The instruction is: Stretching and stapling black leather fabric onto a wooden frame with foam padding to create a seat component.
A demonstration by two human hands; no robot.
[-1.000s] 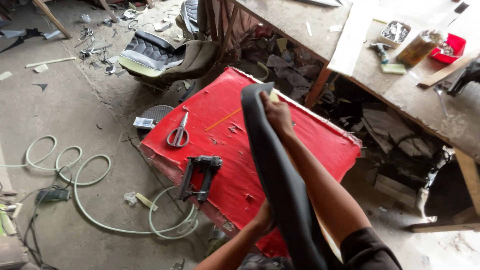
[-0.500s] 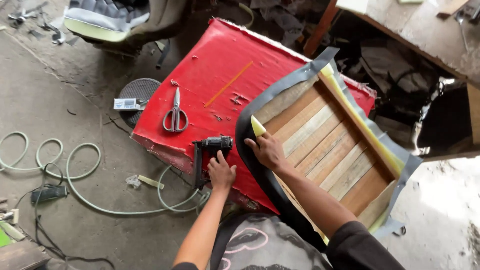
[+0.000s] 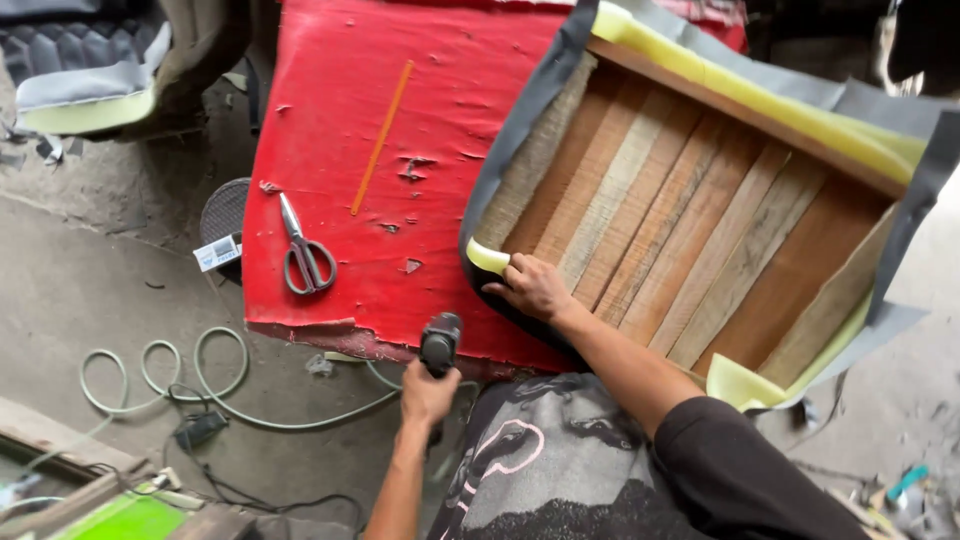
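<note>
The wooden seat frame (image 3: 690, 220) lies slats up over the right half of the red worktop (image 3: 400, 150), wrapped in yellow foam (image 3: 760, 95) and dark cover cloth (image 3: 525, 110). The right hand (image 3: 535, 287) presses flat on its near-left corner, fingers spread. The left hand (image 3: 428, 392) is closed around what looks like a staple gun (image 3: 440, 345) at the worktop's near edge. The frame looks stiff and fairly heavy, best held by its rails; the cloth is limp and likely to slip.

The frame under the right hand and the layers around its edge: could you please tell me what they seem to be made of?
Frame: bare wood, going by the grained, unfinished slats.
Padding: probably foam, yellow and soft-edged.
Cover: dark grey sheet, perhaps vinyl or fabric.
</note>
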